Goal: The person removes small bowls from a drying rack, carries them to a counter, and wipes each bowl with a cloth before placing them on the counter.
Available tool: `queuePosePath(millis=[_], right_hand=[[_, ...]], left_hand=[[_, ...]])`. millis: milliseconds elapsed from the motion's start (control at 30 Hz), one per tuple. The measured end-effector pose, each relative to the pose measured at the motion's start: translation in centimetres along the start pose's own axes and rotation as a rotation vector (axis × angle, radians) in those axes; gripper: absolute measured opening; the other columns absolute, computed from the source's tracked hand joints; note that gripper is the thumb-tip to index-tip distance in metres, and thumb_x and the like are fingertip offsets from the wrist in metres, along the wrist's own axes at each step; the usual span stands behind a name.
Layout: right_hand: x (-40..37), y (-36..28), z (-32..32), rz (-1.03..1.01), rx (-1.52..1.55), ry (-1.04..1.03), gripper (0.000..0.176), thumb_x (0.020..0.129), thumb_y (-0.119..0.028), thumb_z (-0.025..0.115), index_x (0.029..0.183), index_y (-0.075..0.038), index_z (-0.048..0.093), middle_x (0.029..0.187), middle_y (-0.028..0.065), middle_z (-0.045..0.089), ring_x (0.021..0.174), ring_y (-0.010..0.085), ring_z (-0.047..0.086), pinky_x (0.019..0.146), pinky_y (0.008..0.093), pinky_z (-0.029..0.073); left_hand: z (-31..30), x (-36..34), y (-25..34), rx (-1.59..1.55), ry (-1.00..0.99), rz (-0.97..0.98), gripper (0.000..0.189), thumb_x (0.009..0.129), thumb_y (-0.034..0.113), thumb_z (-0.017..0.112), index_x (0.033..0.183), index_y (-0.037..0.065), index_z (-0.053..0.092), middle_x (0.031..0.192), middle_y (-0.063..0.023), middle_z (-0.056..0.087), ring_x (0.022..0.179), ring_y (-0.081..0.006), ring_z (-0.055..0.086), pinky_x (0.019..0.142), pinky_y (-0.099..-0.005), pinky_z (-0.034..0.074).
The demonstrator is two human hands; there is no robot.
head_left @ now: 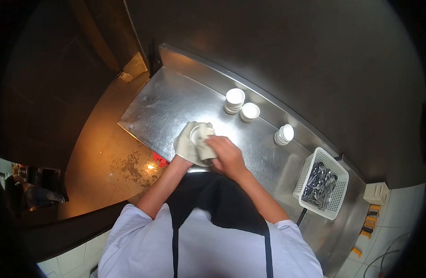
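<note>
Right hand (227, 155): curled, fingers pressed together on a fold of cloth (204, 148), pushing it into the bowl.
Left hand (186, 147): almost wholly under the cloth; seems cupped round the bowl from below, though the grip is hard to read through the fabric.
Bowl (196, 133): small, white, held up between both hands, half wrapped, rim showing at the top of the bundle; above the near edge of the bench (171, 102).
Step in hand: wiping out the bowl's inside, by the look of it; outside already swathed in cloth.
Next move, as judged: calls for a steady cup from the left hand while the right works the cloth round the rim, with no slack fold trailing.
Stacks: three piles of like bowls at the back of the bench, two close together (234, 99) (250, 111), a third (284, 134) further right; all well apart from the hands.
Basket (336, 173): white, full of cutlery, at the right end.
Edges: near bench edge just under the wrists; left corner near; raised lip behind the stacks.
Open room: bare steel between hands and stacks, and out to the left.
Floor (106, 153): below the left edge, lit orange, stained or wet.
</note>
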State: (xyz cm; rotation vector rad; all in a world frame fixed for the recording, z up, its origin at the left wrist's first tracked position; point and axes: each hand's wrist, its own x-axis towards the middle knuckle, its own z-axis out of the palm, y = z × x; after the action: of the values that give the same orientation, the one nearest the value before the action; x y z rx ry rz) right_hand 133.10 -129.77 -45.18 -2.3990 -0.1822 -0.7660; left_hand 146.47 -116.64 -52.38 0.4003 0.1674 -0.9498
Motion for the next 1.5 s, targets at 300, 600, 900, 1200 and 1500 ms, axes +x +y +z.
queuePosePath(millis=[300,600,900,1200,1500], right_hand=[[2.2,0.0,2.5,0.403,0.121,-0.312,0.023,0.078,-0.011,0.077,0.099,-0.005,0.069,0.099,0.0153,0.069,0.093,0.038,0.069,0.078,0.0477,0.055],[2.8,-0.7,3.4,0.225,-0.222,0.008,0.034,0.069,-0.009,0.081,0.1,-0.004,0.069,0.099,0.0142,0.069,0.083,0.034,0.067,0.07,0.046,0.055],[0.2,1.0,0.3,0.547,0.153,-0.149,0.037,0.083,-0.016,0.083,0.115,0.001,0.073,0.104,0.0159,0.073,0.093,0.0253,0.072,0.08,0.0401,0.057],[-3.7,8.4,1.8,1.055,0.63,0.212,0.023,0.095,-0.01,0.069,0.113,0.005,0.066,0.077,0.0079,0.07,0.061,0.0126,0.067,0.054,0.0278,0.055],[-2.3,16.6,-1.7,1.138,0.692,0.584,0.03,0.096,-0.012,0.067,0.12,0.005,0.066,0.098,0.0158,0.075,0.077,0.0185,0.073,0.063,0.0287,0.058]], left_hand=[[4.9,-2.8,-1.6,0.479,-0.065,0.331,0.03,0.111,0.031,0.053,0.12,0.005,0.065,0.111,-0.0087,0.069,0.103,-0.0183,0.068,0.095,-0.034,0.054],[4.0,-1.8,-2.5,0.448,0.263,0.352,0.036,0.107,0.041,0.056,0.11,0.008,0.07,0.096,-0.0063,0.071,0.088,-0.0168,0.07,0.078,-0.0324,0.056],[4.3,-1.0,-1.1,0.176,0.379,0.287,0.04,0.108,0.026,0.045,0.101,-0.006,0.068,0.097,-0.0231,0.076,0.077,-0.0287,0.072,0.074,-0.0403,0.062],[0.5,0.5,-1.8,0.289,0.195,0.123,0.046,0.113,0.034,0.04,0.122,-0.009,0.054,0.113,-0.025,0.071,0.093,-0.0298,0.07,0.085,-0.0395,0.06],[0.3,0.2,-1.2,0.197,0.159,0.011,0.05,0.112,0.036,0.039,0.118,-0.01,0.057,0.117,-0.0292,0.071,0.091,-0.0318,0.071,0.087,-0.0388,0.062]])
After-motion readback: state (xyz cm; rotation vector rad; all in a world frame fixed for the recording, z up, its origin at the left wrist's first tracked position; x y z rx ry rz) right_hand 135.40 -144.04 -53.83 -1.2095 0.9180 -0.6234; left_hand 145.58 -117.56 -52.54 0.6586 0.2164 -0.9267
